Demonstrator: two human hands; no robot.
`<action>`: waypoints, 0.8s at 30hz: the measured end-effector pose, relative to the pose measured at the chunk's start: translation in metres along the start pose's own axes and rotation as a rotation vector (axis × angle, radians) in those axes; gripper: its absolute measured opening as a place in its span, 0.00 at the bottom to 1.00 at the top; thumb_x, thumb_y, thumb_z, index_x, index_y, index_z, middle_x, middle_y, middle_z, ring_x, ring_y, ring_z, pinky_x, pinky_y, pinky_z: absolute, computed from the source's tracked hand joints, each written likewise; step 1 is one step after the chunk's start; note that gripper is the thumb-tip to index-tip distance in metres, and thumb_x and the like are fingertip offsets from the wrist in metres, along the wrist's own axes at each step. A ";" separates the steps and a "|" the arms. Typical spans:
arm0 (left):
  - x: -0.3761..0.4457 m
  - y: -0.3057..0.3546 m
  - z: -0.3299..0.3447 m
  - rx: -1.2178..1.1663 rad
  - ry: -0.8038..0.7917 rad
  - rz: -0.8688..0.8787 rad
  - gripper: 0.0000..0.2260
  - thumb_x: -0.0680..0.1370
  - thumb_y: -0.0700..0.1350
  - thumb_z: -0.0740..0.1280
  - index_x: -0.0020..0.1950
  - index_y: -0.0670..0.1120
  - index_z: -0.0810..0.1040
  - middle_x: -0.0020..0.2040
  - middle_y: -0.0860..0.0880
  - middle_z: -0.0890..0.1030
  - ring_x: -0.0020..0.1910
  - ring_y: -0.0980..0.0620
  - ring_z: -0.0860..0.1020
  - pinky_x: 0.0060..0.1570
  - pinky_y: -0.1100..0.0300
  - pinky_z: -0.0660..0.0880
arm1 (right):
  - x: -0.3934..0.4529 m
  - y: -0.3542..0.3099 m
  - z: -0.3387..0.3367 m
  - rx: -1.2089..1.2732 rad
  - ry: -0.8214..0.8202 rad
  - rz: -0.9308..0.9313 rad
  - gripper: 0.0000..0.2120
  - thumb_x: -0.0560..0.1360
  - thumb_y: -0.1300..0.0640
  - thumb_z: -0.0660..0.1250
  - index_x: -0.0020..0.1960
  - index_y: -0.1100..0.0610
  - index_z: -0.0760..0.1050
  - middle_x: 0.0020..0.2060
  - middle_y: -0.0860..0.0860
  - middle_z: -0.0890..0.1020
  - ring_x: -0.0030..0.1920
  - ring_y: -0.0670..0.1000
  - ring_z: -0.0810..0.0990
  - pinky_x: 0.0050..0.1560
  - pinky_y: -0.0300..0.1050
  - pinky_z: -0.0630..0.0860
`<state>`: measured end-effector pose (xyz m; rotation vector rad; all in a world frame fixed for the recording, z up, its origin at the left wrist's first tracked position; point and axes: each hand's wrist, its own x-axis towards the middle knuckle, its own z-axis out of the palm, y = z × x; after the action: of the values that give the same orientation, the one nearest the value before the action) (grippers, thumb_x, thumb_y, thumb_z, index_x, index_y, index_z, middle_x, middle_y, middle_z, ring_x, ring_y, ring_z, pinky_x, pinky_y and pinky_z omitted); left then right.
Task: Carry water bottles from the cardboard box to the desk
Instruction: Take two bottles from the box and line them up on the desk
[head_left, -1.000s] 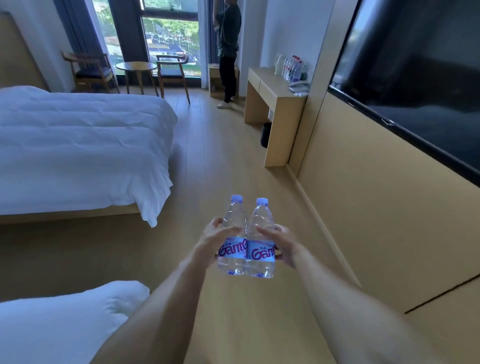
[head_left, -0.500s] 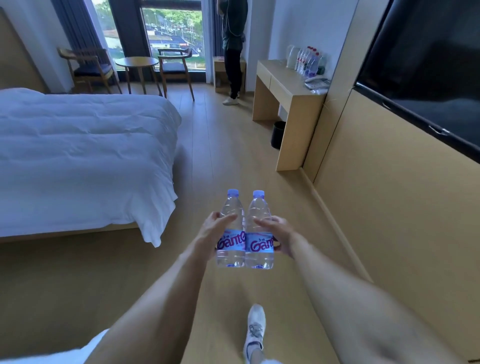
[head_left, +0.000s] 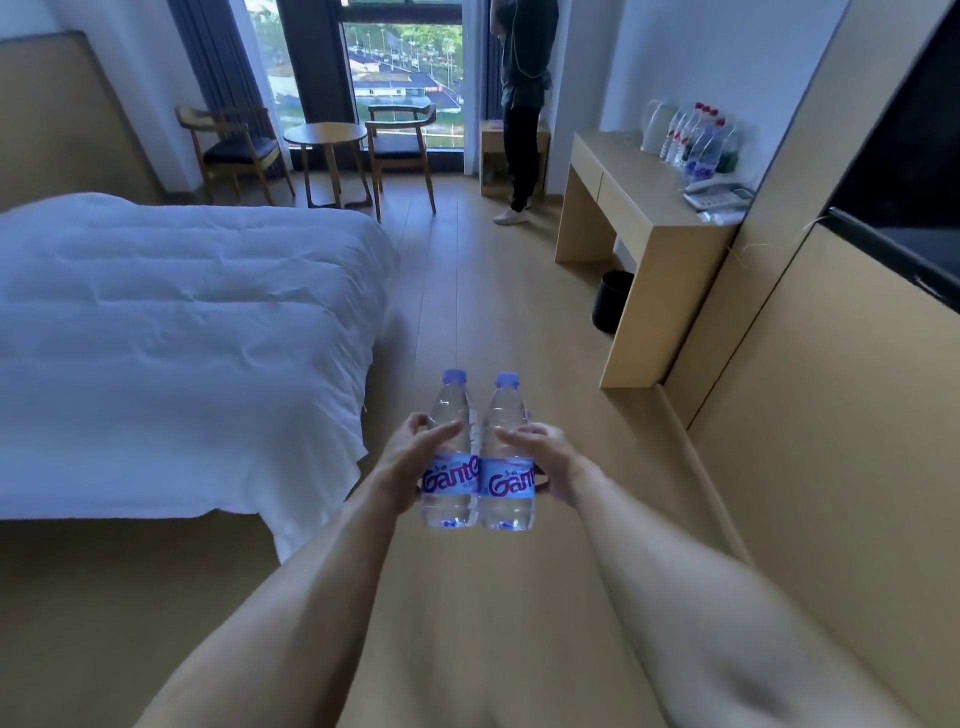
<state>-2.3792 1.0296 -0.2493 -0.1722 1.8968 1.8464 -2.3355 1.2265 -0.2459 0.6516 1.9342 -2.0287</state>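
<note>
Left hand (head_left: 410, 457) grasps the left water bottle (head_left: 450, 457), right hand (head_left: 540, 457) the right water bottle (head_left: 507, 457); fingers behind are hidden. Bottles on the desk (head_left: 628, 192) at one o'clock blur together.

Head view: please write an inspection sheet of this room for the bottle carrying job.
Surface: light wooden desk, top partly free.
Job's things: two clear plastic water bottles with blue caps, upright, side by side.
Clutter: row of bottles and white telephone on desk.
Grippers: left hand and right hand each grip one bottle.
Cables: nothing seen.
Surroundings: white bed, black bin, standing person.
</note>
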 end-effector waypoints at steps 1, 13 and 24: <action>0.012 0.006 0.002 0.003 0.003 0.002 0.29 0.71 0.54 0.78 0.65 0.47 0.70 0.51 0.39 0.82 0.40 0.43 0.85 0.35 0.50 0.81 | 0.012 -0.007 -0.003 -0.003 0.000 0.000 0.15 0.71 0.50 0.78 0.51 0.53 0.76 0.43 0.51 0.84 0.39 0.51 0.84 0.38 0.46 0.78; 0.181 0.075 0.015 0.020 -0.102 -0.009 0.22 0.75 0.50 0.75 0.64 0.47 0.71 0.54 0.38 0.82 0.45 0.42 0.82 0.48 0.41 0.81 | 0.162 -0.083 -0.036 0.009 0.075 0.026 0.18 0.71 0.49 0.78 0.55 0.55 0.77 0.46 0.52 0.85 0.42 0.52 0.84 0.37 0.45 0.77; 0.396 0.180 0.000 0.058 -0.299 -0.030 0.23 0.69 0.52 0.79 0.58 0.51 0.73 0.50 0.42 0.83 0.43 0.44 0.83 0.47 0.41 0.80 | 0.328 -0.192 -0.047 0.066 0.227 0.034 0.26 0.72 0.50 0.76 0.64 0.61 0.74 0.52 0.57 0.84 0.46 0.55 0.83 0.41 0.48 0.79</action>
<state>-2.8000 1.1391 -0.2527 0.0900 1.7277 1.6879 -2.7055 1.3257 -0.2394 0.9608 1.9675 -2.0832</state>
